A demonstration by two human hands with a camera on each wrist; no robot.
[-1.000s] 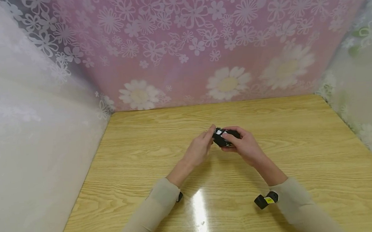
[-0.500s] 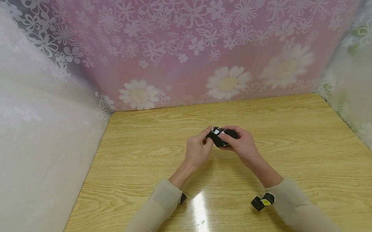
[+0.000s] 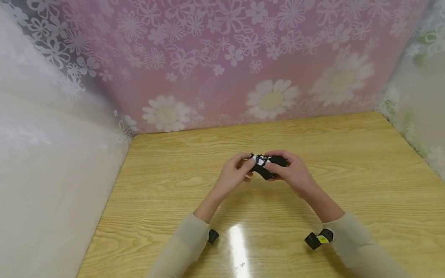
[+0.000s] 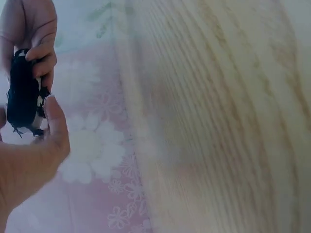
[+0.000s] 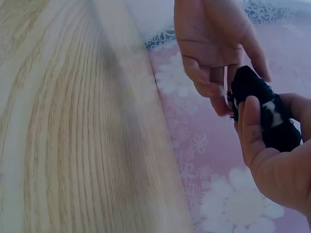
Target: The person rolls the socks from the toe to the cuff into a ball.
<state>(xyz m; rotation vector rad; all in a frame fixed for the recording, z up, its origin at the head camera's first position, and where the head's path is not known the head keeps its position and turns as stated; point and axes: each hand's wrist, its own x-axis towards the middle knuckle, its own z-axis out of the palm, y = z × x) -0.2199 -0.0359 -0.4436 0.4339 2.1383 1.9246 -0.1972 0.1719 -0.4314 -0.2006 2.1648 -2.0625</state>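
Note:
A small black bundle with white patches and loose threads along its edge (image 3: 265,171) is held above the table between both hands; it looks like folded or rolled cloth, but its exact kind cannot be told. My right hand (image 3: 297,176) grips its right part, thumb on top and fingers behind. At the left end, my left hand (image 3: 229,175) pinches the edge between thumb and forefinger. In the left wrist view the bundle (image 4: 23,97) appears dark and plump, with frayed threads at its lower end. The right wrist view shows a white patch on the bundle (image 5: 277,114) beside the right thumb.
A wood-grain table (image 3: 170,158) lies beneath the hands. Behind it stands a pink flowered backdrop (image 3: 220,97), with pale panels at the left (image 3: 57,164) and right (image 3: 433,123). Black wrist cameras sit at the left cuff (image 3: 213,236) and right cuff (image 3: 318,239).
My left hand has shifted its hold on the bundle's left end, its thumb now on top. The bundle has turned slightly, with more white showing. The right hand keeps its grip.

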